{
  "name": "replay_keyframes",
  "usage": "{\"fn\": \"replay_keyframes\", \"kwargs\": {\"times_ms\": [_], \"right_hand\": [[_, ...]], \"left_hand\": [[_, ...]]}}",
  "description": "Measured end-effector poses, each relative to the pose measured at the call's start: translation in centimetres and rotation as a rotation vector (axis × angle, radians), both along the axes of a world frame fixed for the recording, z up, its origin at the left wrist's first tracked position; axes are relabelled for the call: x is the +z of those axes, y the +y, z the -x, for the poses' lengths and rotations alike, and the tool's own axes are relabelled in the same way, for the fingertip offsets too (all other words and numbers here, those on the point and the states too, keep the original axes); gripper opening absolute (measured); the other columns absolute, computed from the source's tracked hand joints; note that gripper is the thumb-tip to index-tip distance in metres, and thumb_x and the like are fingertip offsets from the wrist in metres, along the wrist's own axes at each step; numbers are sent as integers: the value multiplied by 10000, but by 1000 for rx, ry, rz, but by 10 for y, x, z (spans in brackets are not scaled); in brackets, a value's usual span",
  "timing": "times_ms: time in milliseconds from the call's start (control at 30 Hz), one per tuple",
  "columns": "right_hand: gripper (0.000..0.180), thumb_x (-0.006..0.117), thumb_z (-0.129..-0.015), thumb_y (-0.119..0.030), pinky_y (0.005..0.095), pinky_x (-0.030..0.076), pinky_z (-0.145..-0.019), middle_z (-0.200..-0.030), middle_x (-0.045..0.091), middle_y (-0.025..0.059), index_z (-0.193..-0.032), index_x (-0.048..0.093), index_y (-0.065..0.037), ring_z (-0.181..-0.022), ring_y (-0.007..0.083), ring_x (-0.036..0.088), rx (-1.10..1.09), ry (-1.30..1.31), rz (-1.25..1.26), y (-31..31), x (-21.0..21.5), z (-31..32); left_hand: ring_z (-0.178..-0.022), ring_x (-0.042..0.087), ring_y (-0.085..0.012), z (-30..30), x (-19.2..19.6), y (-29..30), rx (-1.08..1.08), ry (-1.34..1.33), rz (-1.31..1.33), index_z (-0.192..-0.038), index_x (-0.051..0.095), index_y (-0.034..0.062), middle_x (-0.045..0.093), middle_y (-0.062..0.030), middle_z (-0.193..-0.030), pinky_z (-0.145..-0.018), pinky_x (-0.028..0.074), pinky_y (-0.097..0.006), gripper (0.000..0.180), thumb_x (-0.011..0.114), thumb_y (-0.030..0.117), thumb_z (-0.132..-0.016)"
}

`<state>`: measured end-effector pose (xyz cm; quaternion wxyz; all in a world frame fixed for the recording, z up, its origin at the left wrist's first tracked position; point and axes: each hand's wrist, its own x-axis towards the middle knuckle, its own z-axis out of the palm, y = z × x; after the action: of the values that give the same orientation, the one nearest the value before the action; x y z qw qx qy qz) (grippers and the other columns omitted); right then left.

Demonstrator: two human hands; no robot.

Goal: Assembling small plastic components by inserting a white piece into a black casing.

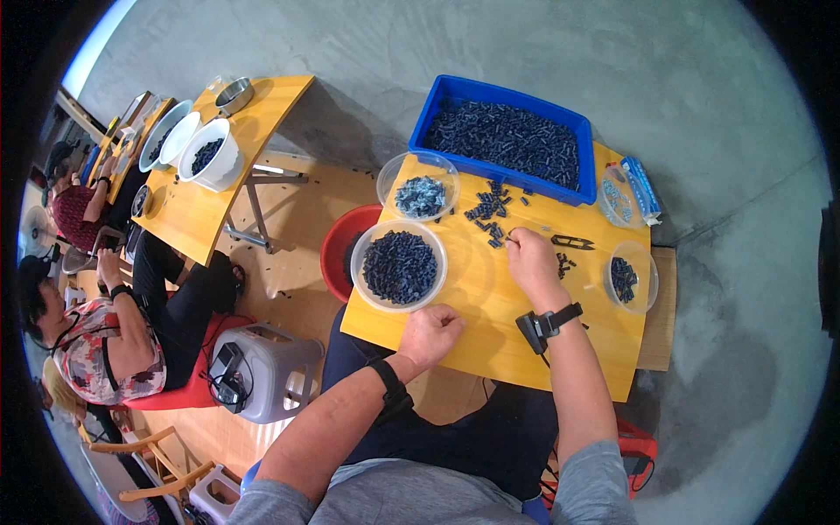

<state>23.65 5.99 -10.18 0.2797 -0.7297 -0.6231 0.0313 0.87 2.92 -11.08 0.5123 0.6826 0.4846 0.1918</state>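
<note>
My left hand (431, 335) is closed at the near edge of the yellow table, just below a clear round tub (444, 267) full of small dark cylindrical pieces (399, 267). What its fingers hold, if anything, is hidden. Further right, my right hand (534, 262) reaches over the table with its fingertips pinched together beside a scatter of loose dark pieces (487, 206). Whatever sits in that pinch is too small to name. Dark thread snips (572, 241) lie just right of this hand, with a few small dark bits (565, 264) below them.
A blue bin (573, 118) heaped with dark pieces stands at the table's far side. Clear tubs hold light-blue bits (420, 197) and dark pieces (624, 280). A red bucket (337, 254) is left of the table (490, 341). Other people (114, 341) sit at the left.
</note>
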Motion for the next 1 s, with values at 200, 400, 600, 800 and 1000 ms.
{"fn": "replay_keyframes", "kwargs": {"times_ms": [200,400,600,800,1000], "right_hand": [[46,589,-865,-27,275,522,-558,-699,600,65,-871,583,18,-608,126,595,-37,1048,118,-26,17,16],[69,542,-896,0,285,546,-575,-839,627,80,-952,579,14,-646,133,610,139,1592,-15,-55,34,23],[113,543,-905,-31,302,550,-572,-893,630,92,-1003,582,11,-643,144,607,247,1797,-30,-75,37,29],[114,534,-908,-43,309,545,-531,-880,619,105,-1000,588,-2,-626,143,598,178,1885,41,-95,41,42],[71,548,-910,-67,250,513,-517,-750,611,46,-961,577,-27,-577,110,582,164,1863,194,-102,34,66]], "left_hand": [[-670,659,-280,1,3,0,15,-28,28,-825,675,-8,661,-180,-726,-636,513,-359,206,632,191,-791],[-687,668,-274,2,1,-3,-7,-33,-28,-829,676,-7,668,-181,-750,-639,517,-344,195,638,181,-791],[-656,596,-137,6,-9,-9,-7,-150,-5,-958,647,-32,654,-77,-772,-598,493,-290,208,624,135,-836],[-642,556,-79,-1,38,-22,102,-475,233,-1094,612,-12,618,-43,-891,-558,476,-227,242,612,122,-892],[-644,581,-102,-14,46,-29,128,-584,241,-1016,649,-23,589,-81,-988,-566,492,-220,170,631,60,-868]]}}
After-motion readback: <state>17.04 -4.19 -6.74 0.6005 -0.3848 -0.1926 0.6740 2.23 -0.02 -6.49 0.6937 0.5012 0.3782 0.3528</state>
